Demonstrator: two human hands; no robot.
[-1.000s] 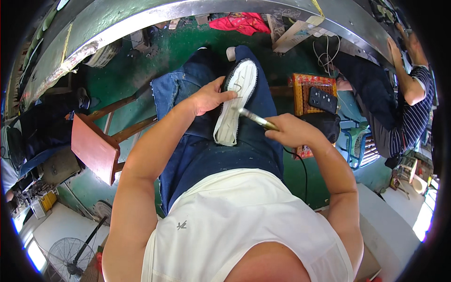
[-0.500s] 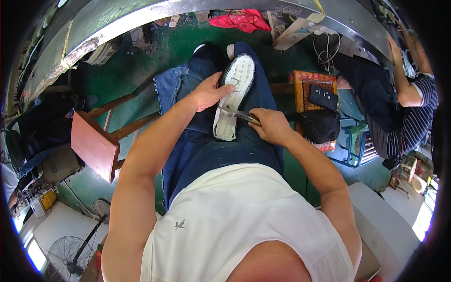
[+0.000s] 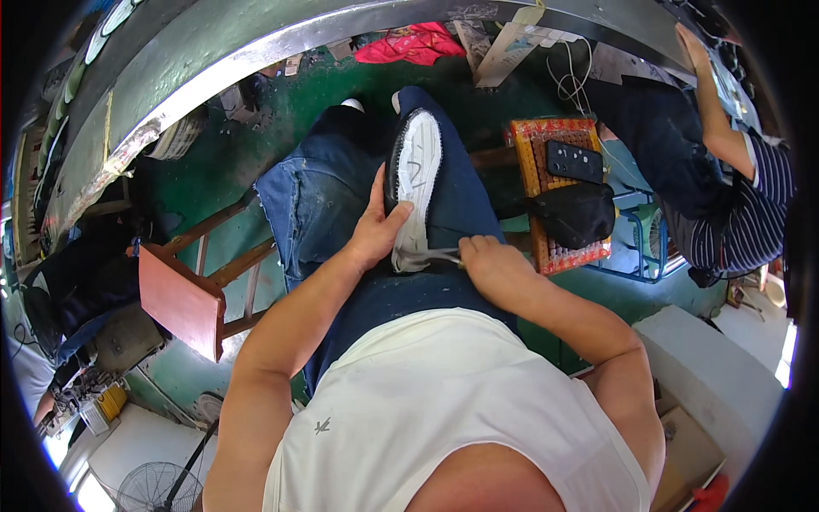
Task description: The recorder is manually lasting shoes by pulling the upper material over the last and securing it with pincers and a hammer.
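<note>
Across my lap lies a shoe (image 3: 418,158) with its whitish underside up and a dark edge around it. My left hand (image 3: 375,235) is closed around its left side, thumb lying on the underside. My right hand (image 3: 495,266) grips metal pincers (image 3: 441,254), whose far end reaches the shoe near the end closest to me. That end is blurred, so whether the jaws are clamped on the material is unclear. Bent dark marks like wire show on the underside. Worn blue denim (image 3: 299,192) covers my left leg under the shoe.
At right, a beaded seat (image 3: 554,128) holds a black phone (image 3: 573,162) and a black pouch (image 3: 573,215). A reddish stool (image 3: 181,299) stands at left. A metal-edged bench (image 3: 281,43) crosses ahead, with red cloth (image 3: 411,44) beneath. Another person (image 3: 725,192) works at far right.
The pincers have moved toward the shoe's near end. The shoe has tilted, showing more of its dark left side, and my left hand has slid nearer to me along it.
</note>
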